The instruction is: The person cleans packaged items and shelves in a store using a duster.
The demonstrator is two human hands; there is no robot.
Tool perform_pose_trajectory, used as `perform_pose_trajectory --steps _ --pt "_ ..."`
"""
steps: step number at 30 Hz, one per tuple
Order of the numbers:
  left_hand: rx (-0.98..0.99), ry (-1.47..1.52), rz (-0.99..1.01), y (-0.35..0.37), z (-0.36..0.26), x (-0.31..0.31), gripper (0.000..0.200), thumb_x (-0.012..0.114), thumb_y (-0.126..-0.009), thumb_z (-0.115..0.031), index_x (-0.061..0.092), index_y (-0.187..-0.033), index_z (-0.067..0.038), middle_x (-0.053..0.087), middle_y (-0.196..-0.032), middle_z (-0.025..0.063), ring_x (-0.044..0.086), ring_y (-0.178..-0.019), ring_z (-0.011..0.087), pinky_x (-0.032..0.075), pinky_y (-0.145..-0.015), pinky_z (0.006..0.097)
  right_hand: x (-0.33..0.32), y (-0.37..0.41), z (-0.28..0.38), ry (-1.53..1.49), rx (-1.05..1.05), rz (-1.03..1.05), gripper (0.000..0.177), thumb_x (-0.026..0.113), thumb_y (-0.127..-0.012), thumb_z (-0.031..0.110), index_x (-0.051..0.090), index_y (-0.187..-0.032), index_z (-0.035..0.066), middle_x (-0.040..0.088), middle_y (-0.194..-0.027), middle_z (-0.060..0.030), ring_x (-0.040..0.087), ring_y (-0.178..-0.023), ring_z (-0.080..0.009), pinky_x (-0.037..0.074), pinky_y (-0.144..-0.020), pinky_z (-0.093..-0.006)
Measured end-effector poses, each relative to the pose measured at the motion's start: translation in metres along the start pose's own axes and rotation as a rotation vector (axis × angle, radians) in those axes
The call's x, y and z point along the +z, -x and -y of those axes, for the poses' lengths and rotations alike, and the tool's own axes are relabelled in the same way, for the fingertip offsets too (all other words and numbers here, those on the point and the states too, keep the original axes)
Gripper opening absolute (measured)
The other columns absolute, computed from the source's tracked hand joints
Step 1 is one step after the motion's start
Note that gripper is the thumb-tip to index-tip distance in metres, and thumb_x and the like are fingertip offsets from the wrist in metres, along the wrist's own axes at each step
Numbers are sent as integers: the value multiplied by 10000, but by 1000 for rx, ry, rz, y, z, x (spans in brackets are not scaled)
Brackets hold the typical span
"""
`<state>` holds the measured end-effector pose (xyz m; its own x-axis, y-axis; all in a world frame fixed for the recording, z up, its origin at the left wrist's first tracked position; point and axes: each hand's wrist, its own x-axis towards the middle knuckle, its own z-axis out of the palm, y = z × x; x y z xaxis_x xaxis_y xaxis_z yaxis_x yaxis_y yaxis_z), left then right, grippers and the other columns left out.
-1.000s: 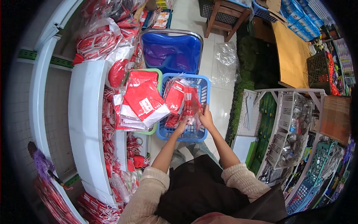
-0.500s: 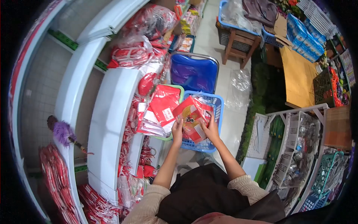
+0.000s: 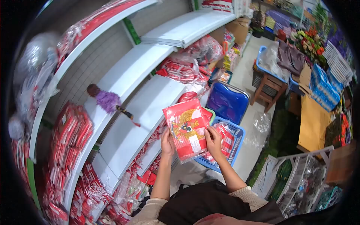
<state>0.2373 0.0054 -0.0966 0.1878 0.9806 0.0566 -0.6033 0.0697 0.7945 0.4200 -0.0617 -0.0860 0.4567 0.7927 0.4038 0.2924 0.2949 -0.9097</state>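
Held up before me is a flat red packet (image 3: 186, 129) in clear plastic, printed with a golden eagle emblem and bearing a small white label. My left hand (image 3: 167, 143) grips its left edge, thumb in front. On the opposite edge, my right hand (image 3: 214, 141) pinches it between thumb and fingers. Below and to the right stands a blue plastic basket (image 3: 239, 147) with red and white packets (image 3: 226, 139) inside. A green basket rim (image 3: 213, 115) shows partly behind the red packet.
White shelves (image 3: 159, 89) run along the left, holding stacks of red and white packets (image 3: 71, 135). A purple duster (image 3: 108, 101) lies on one shelf. Past the baskets is a blue chair (image 3: 229, 100). A wooden stool (image 3: 269, 89) carries a loaded basket. Clear plastic (image 3: 260, 127) lies on the floor.
The view has turned left toward the shelves. The packet is now raised closer and upright, its emblem facing me, away from over the baskets.
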Motion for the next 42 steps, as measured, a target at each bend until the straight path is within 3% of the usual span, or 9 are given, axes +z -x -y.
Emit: perform_pose_trajectory --steps 6,14,22,26,29,32,33,36,42 --pt "232 35 39 28 -69 -5 390 347 -929 -152 396 -1266 38 506 -1227 130 516 -1085 177 409 -929 304 44 -2 56 -191 -22 132 161 574 -852 59 584 -941 -75 551 -747 -53 464 -589 -57 354 -499 -209" --pt "150 512 43 55 -122 -24 480 335 -939 -370 432 -1246 -14 513 -1217 143 534 -1053 260 441 -918 394 114 12 105 -241 -13 314 208 575 -876 102 575 -1029 -39 570 -805 -7 508 -663 -25 403 -550 -189" --pt "348 609 22 78 -171 -70 477 340 -938 -371 433 -1244 -17 515 -1214 142 536 -1051 259 444 -915 393 156 23 168 43 -372 470 278 606 -816 116 576 -1071 9 482 -816 -79 482 -611 -138 394 -532 -260" --pt "411 597 15 90 -187 -89 476 342 -938 -372 434 -1243 -19 516 -1212 141 537 -1050 258 445 -913 393 173 -3 182 274 -685 277 260 600 -779 99 598 -1033 47 505 -918 -128 495 -865 -275 396 -754 -376" --pt "462 586 4 100 -197 -97 476 343 -937 -373 434 -1242 -20 517 -1211 141 537 -1049 258 446 -912 393 198 -37 180 348 -791 152 261 583 -804 111 582 -1052 31 495 -1020 -167 489 -933 -328 392 -792 -413" --pt "504 589 -10 108 -203 -104 475 345 -937 -373 435 -1242 -21 517 -1209 140 538 -1048 258 447 -911 392 227 -55 152 307 -602 347 290 550 -849 136 548 -1115 20 521 -1062 -213 533 -924 -388 423 -766 -429" --pt "518 591 -14 109 -204 -106 474 345 -937 -374 435 -1241 -21 518 -1209 140 538 -1048 257 447 -910 392 231 -54 142 296 -476 463 325 531 -862 149 520 -1161 24 566 -977 -207 562 -865 -407 449 -728 -448" --pt "563 584 -26 116 -212 -111 474 347 -937 -374 436 -1241 -22 518 -1208 140 539 -1047 257 448 -909 392 235 -35 115 217 -545 380 325 514 -870 133 505 -1178 31 596 -841 -196 574 -795 -407 455 -700 -445" --pt "609 567 -43 126 -223 -124 472 350 -936 -375 437 -1239 -24 520 -1205 139 541 -1046 257 450 -906 392 217 20 40 144 -158 624 350 591 -778 59 519 -1118 26 555 -695 -112 552 -586 -229 453 -593 -353"
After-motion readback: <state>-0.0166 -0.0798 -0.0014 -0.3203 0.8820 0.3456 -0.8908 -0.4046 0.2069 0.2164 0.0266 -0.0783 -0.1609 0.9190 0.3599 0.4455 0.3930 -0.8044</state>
